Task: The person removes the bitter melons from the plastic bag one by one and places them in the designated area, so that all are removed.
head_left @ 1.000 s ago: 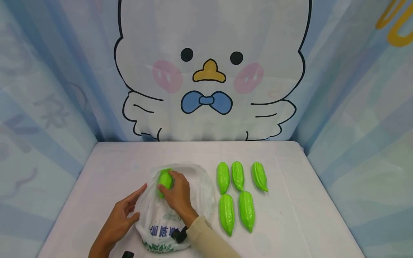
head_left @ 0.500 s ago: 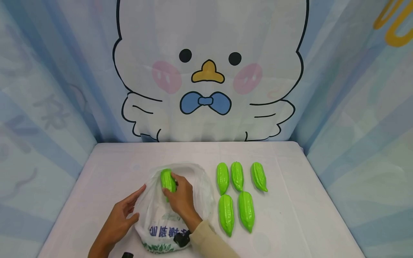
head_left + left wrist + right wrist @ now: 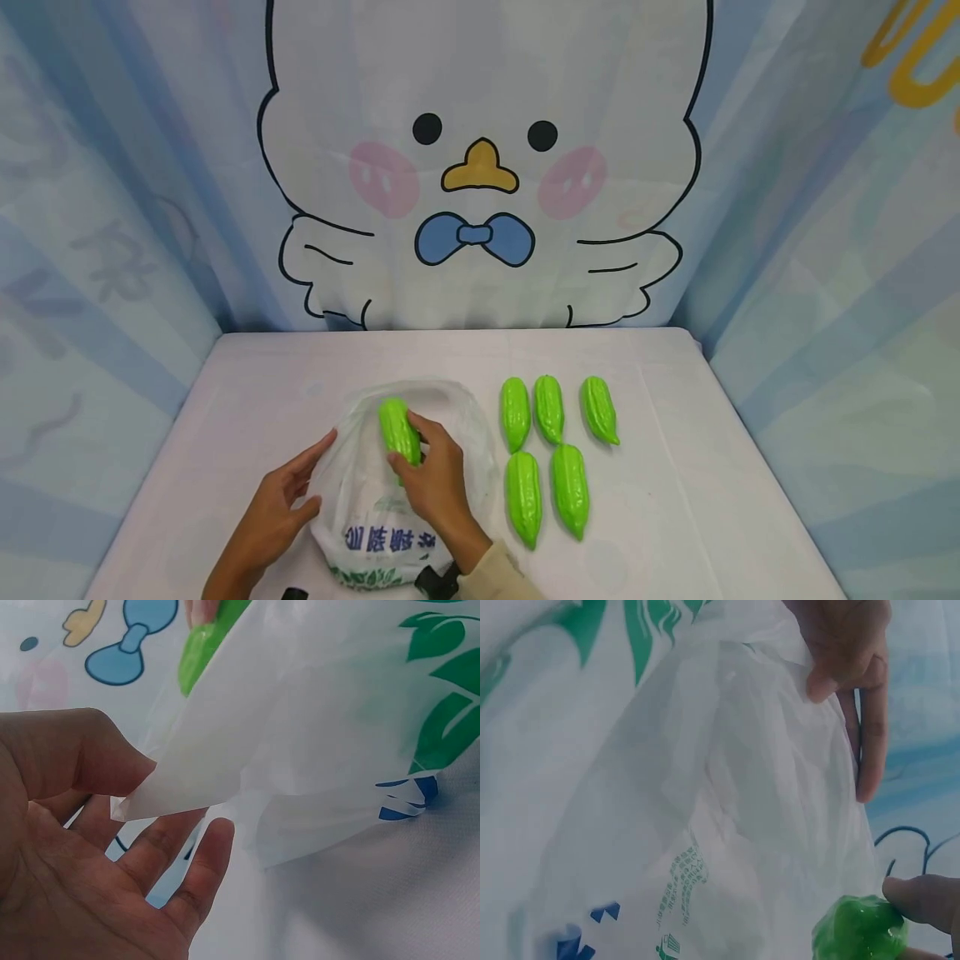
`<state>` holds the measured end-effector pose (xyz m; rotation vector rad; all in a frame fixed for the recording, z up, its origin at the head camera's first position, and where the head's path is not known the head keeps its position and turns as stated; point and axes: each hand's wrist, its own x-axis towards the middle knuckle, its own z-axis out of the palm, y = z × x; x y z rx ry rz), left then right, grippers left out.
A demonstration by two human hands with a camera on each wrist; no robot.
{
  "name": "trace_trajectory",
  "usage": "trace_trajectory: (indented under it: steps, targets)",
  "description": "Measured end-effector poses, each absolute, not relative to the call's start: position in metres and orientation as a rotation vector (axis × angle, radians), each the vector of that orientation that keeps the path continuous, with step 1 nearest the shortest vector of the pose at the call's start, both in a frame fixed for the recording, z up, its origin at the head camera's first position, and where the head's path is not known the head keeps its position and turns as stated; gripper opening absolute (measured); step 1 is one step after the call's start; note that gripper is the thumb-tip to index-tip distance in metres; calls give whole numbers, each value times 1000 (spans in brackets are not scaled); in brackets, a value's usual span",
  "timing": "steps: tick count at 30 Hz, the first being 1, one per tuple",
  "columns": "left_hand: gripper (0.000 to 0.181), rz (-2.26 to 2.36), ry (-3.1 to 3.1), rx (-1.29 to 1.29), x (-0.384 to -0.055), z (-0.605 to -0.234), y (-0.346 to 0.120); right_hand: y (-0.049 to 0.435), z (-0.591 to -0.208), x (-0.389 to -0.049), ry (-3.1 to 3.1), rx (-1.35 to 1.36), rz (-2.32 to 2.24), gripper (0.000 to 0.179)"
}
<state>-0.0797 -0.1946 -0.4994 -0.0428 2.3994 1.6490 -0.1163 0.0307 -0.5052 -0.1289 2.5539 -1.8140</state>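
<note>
My right hand point(image 3: 438, 479) grips a glossy, ridged green bitter melon point(image 3: 397, 427) between thumb and fingers, over the white plastic bag point(image 3: 360, 508). In the right wrist view only one end of this bitter melon point(image 3: 857, 931) shows, by the thumb at the lower right. On the bag's left side, my left hand point(image 3: 279, 510) pinches its edge between thumb and index finger, the other fingers spread, as the left wrist view shows. The bag lies with its printed side toward me, blue lettering and green leaves near the bottom. Part of the melon is hidden behind the right fingers.
Right of the bag, several green bitter melons lie on the white cloth: a back row with one melon point(image 3: 598, 410) set apart, and two nearer ones, including a melon point(image 3: 571, 492). A cartoon-printed curtain point(image 3: 480, 287) stands behind the table point(image 3: 697, 517).
My right hand has shifted right and slightly toward me over the bag, with the bitter melon in it. The left hand stays at the bag's edge.
</note>
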Motion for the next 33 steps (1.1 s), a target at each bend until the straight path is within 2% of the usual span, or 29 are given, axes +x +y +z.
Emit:
trace_trajectory:
  steps: [16, 33]
  targets:
    - [87, 1648, 2442, 15, -79, -500, -194, 79, -492, -101, 2539, -71, -1914, 65]
    - [86, 1605, 2511, 77, -81, -501, -193, 145, -488, -90, 2668, 164, -1971, 65]
